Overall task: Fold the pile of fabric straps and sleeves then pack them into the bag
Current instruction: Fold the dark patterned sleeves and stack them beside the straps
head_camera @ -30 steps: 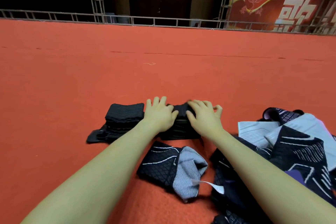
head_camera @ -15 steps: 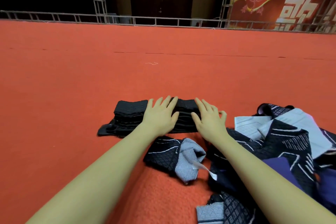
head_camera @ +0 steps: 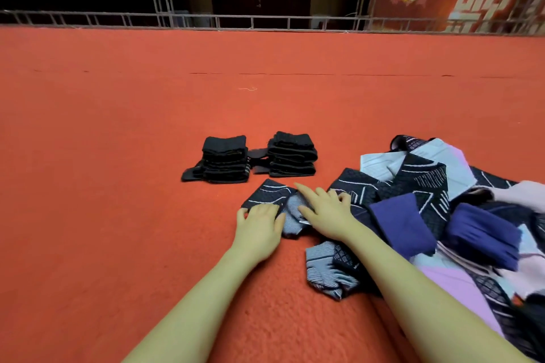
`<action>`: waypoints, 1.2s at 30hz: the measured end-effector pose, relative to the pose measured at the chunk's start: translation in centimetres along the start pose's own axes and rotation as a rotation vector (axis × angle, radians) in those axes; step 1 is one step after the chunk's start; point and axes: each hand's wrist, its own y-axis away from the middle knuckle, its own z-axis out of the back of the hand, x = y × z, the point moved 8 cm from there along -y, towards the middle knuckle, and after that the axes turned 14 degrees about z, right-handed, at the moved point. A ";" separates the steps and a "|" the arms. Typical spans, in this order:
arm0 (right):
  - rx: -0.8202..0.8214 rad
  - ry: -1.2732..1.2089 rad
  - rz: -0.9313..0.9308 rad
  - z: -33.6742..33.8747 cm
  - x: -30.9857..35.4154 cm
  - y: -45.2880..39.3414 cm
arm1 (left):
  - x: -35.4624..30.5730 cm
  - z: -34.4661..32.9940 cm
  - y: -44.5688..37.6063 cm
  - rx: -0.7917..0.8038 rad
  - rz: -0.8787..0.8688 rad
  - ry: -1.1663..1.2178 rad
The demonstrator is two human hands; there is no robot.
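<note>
Both hands now off the black stacks, pulled back to the patterned sleeve [head_camera: 269, 196] at 6 o'clock of them. Left hand [head_camera: 259, 225] flat on its near edge, fingers relaxed. Right hand [head_camera: 324, 212] spread flat on the striped part. Two folded black stacks [head_camera: 225, 160] [head_camera: 292, 155] side by side on red carpet [head_camera: 103, 171]. Unfolded pile [head_camera: 442, 209] at 3 o'clock of the hands.

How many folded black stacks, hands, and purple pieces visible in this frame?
Folded black stacks: 2, the left stack and the right stack
Hands: 2, the left hand and the right hand, both on the patterned sleeve
Purple pieces: 2
Total: 6
</note>
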 end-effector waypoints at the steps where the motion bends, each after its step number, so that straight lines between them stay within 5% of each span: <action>1: -0.003 0.031 0.011 0.2 0.3 0.5 | 0.4 0.0 0.5 -0.003 0.005 0.014; 11: -0.474 0.190 0.248 3.1 3.0 3.2 | 2.9 1.1 -0.8 -0.034 -0.005 -0.072; 20: -0.475 0.137 0.270 2.1 2.7 2.5 | 4.6 -0.5 -1.8 -0.050 -0.060 -0.061; 31: -0.641 0.397 0.424 3.6 5.8 4.0 | 6.6 2.9 0.7 -0.355 -0.063 0.255; 36: -0.603 0.217 0.521 3.9 9.8 5.1 | 8.7 5.8 4.9 -0.458 -0.097 0.252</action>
